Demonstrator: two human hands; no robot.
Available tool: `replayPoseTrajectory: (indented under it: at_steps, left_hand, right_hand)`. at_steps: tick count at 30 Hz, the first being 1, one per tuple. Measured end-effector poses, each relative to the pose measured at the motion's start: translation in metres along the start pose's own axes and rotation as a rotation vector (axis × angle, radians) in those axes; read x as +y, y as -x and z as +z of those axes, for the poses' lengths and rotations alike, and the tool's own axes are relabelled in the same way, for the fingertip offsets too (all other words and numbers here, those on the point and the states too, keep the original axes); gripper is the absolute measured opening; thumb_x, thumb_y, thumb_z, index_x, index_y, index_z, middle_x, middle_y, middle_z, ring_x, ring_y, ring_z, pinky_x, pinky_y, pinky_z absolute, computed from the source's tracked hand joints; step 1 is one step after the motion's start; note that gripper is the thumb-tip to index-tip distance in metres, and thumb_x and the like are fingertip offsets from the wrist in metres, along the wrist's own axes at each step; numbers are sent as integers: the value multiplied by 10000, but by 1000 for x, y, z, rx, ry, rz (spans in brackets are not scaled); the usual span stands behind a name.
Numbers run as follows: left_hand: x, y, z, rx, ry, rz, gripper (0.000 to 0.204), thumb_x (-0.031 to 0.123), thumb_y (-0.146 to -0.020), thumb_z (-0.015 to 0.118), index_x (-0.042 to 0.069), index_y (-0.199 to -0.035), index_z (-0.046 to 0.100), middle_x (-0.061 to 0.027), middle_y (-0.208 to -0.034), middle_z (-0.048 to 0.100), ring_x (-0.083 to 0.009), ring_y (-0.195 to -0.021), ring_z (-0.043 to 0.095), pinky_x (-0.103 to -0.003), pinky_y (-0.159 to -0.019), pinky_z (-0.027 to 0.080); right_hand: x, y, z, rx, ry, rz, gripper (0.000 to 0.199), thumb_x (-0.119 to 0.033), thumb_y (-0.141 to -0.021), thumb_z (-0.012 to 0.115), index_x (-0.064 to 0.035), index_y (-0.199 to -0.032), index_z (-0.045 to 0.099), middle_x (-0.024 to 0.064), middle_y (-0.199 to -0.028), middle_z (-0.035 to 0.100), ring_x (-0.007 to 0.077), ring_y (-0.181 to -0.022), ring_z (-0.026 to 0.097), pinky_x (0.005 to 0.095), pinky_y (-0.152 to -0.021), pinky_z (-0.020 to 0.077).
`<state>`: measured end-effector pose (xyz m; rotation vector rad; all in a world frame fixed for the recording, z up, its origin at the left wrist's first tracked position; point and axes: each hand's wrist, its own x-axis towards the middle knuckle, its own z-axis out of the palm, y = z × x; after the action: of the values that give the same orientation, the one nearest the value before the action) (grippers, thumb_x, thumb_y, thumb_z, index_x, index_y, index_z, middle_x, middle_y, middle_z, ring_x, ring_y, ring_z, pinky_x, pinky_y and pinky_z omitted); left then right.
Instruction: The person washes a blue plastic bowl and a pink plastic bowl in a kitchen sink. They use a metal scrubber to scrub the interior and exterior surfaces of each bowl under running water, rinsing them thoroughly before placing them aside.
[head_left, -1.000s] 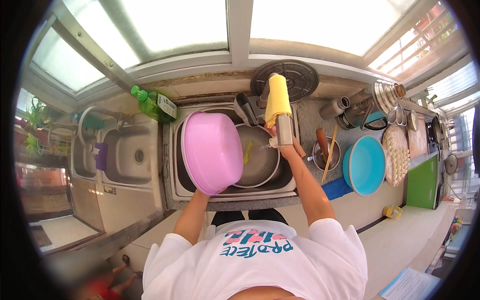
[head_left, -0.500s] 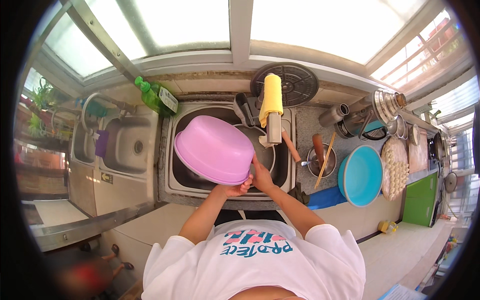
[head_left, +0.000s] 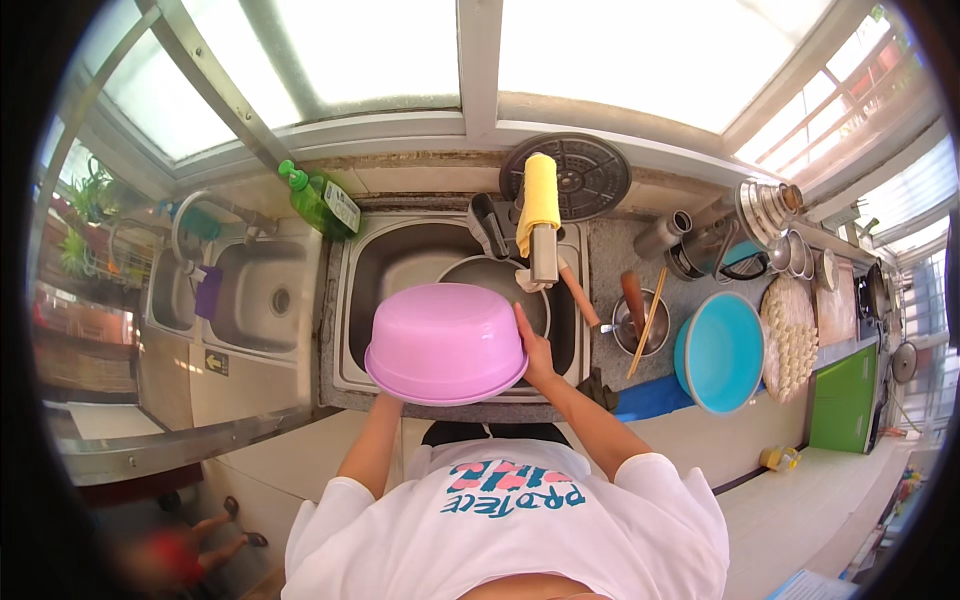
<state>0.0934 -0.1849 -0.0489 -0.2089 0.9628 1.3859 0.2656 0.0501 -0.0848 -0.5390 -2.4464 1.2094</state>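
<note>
A pink plastic basin (head_left: 445, 338), bottom up with its rim toward me, is over the near left part of the steel sink (head_left: 410, 238). My right hand (head_left: 533, 347) grips the basin's right side, thumb on the outer wall. My left forearm reaches the rim at the near left; that hand is behind the basin, its fingers hidden. Behind the basin, a round metal pan (head_left: 500, 272) lies in the sink. Above it stands the faucet (head_left: 543, 256), with a yellow cloth (head_left: 541, 195) draped over it.
Green soap bottle (head_left: 323, 203) at the sink's back left; black round rack (head_left: 580, 175) behind the faucet. On the right counter are a small pot (head_left: 628, 335) with chopsticks (head_left: 648, 332), a blue basin (head_left: 718, 352) and a tray of dough pieces (head_left: 790, 345). A person (head_left: 180, 550) is at lower left.
The pink basin has turned and come nearer to me, its rim now facing my body. My left hand has moved left and gone out of sight behind it; my right hand has shifted slightly right.
</note>
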Motion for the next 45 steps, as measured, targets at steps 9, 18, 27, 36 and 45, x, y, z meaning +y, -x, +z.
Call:
replayPoseTrajectory:
  at_steps: [9,18,27,36,45]
  left_hand:
    - [56,20,-77,325,1,420,448,382,-935,505,18,-1189,564,-150,-1027,657,-236,-887,649,-329,-753,522]
    - [92,18,-109,411,-196,552,424,352,-939,517,30,-1210,570,-133,-1066,653,-235,-934,640,-344,-794,514]
    - [17,-37,-142,330,-57,504,430,261,-935,561,74,-1319,509,-42,-1217,583,-152,-1101,549,-312,-917,432]
    - [16,-29,-121,324,-66,395,426,243,-936,558,68,-1321,505,-41,-1218,581,-154,-1096,548,-308,-922,426]
    - [13,-8,-112,353,-90,389,422,225,-938,554,63,-1323,500,-39,-1218,579,-155,-1092,547,-305,-927,419]
  right_hand:
    - [-55,-36,4,-56,-19,-55,809,-48,-786,585,-202,-1488,213,222,-926,645,433,-789,613,479,-672,487]
    - [-114,-56,-21,104,28,-232,827,-82,-786,617,-142,-1491,189,238,-1004,615,413,-886,602,443,-757,491]
    - [-47,5,21,-38,88,47,796,-82,-776,597,-137,-1478,227,253,-768,626,459,-719,606,501,-661,488]
    - [-41,17,29,3,152,184,712,-71,-775,611,-158,-1432,352,236,-893,640,441,-790,609,481,-685,494]
    - [-88,13,12,179,58,124,694,-106,-776,629,-174,-1421,383,226,-914,644,422,-792,622,450,-696,506]
